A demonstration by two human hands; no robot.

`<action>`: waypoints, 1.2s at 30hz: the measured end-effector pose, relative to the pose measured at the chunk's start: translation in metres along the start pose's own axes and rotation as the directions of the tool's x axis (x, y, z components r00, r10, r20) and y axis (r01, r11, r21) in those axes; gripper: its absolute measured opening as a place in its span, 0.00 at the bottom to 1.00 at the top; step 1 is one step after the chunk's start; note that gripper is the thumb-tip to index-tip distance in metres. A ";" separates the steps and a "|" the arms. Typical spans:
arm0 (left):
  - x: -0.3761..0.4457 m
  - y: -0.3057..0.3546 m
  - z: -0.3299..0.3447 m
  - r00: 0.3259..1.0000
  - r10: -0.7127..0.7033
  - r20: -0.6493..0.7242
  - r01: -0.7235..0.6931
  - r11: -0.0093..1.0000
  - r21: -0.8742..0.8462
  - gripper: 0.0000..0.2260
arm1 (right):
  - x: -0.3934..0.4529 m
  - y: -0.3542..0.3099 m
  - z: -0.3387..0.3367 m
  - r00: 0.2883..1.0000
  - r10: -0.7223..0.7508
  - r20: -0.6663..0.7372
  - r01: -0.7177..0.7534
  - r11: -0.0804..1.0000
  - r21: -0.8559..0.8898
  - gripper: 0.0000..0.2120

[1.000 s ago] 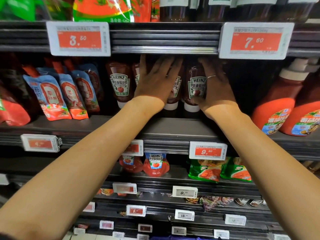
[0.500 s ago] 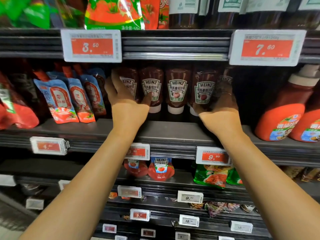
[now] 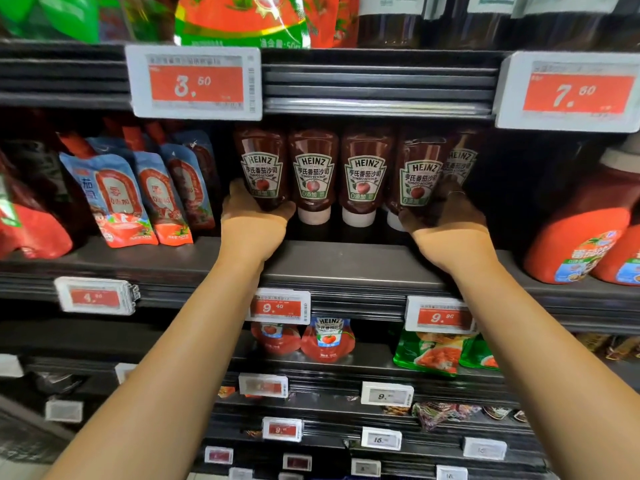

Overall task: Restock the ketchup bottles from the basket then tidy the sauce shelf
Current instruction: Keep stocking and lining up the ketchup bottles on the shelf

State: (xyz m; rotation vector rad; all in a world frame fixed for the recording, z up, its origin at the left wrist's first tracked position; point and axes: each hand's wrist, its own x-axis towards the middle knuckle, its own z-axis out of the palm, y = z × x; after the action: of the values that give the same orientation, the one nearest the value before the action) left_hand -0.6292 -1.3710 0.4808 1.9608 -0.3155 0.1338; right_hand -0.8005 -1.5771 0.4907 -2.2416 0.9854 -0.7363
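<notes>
— Where are the bottles (image 3: pixel 365 174)?
— In a row on the shelf (image 3: pixel 346 261). Left hand (image 3: pixel 254 220) fingers wrap the leftmost, right hand (image 3: pixel 446 216) fingers cup the rightmost

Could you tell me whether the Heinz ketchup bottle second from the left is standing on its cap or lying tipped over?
Standing on its cap. The second Heinz ketchup bottle is vertical, white cap down on the shelf, label facing out.
</notes>
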 end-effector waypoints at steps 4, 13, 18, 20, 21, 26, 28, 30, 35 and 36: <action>0.001 0.000 0.001 1.000 -0.011 0.016 0.012 1.000 -0.026 0.36 | 0.001 0.001 0.000 1.000 0.016 0.009 -0.016 1.000 0.026 0.34; -0.006 -0.005 0.002 0.998 0.064 -0.011 -0.065 0.991 -0.118 0.43 | -0.007 -0.001 -0.006 1.000 0.009 0.022 -0.009 1.000 0.024 0.28; -0.007 -0.009 -0.003 0.995 0.089 0.035 -0.068 0.914 -0.399 0.36 | -0.011 0.004 -0.007 0.997 -0.012 -0.075 0.017 0.997 0.069 0.20; -0.007 -0.010 -0.005 0.997 0.056 0.052 -0.023 0.868 -0.496 0.31 | -0.014 0.009 -0.008 0.993 0.042 -0.107 -0.030 0.993 0.113 0.16; -0.009 -0.011 -0.006 0.998 0.038 0.051 -0.007 0.860 -0.510 0.28 | -0.017 0.011 -0.009 0.989 0.072 -0.126 -0.052 0.987 0.154 0.15; -0.019 -0.007 -0.013 1.000 -0.022 0.006 0.022 0.886 -0.463 0.21 | -0.041 0.017 -0.021 0.993 0.076 -0.094 -0.055 0.978 0.203 0.10; -0.024 -0.005 -0.020 0.998 -0.047 -0.041 0.027 0.921 -0.389 0.19 | -0.051 0.019 -0.029 0.996 0.037 -0.076 -0.022 0.982 0.187 0.11; -0.029 -0.006 -0.028 0.995 -0.025 -0.099 -0.002 0.966 -0.258 0.18 | -0.065 0.022 -0.039 0.998 -0.004 -0.068 0.018 0.978 0.206 0.11; -0.066 0.000 -0.038 0.961 0.245 -0.124 -0.239 0.969 0.067 0.12 | -0.106 0.044 -0.075 0.986 -0.165 0.000 0.152 0.905 0.397 0.11; -0.079 0.001 -0.038 0.949 0.286 -0.133 -0.276 0.957 0.092 0.11 | -0.116 0.055 -0.084 0.980 -0.198 0.012 0.172 0.880 0.443 0.11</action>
State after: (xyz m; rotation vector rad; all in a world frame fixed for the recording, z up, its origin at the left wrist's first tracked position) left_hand -0.7030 -1.3244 0.4784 1.9560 -0.4996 0.4771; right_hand -0.9488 -1.5414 0.4812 -1.9543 0.5106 -0.8742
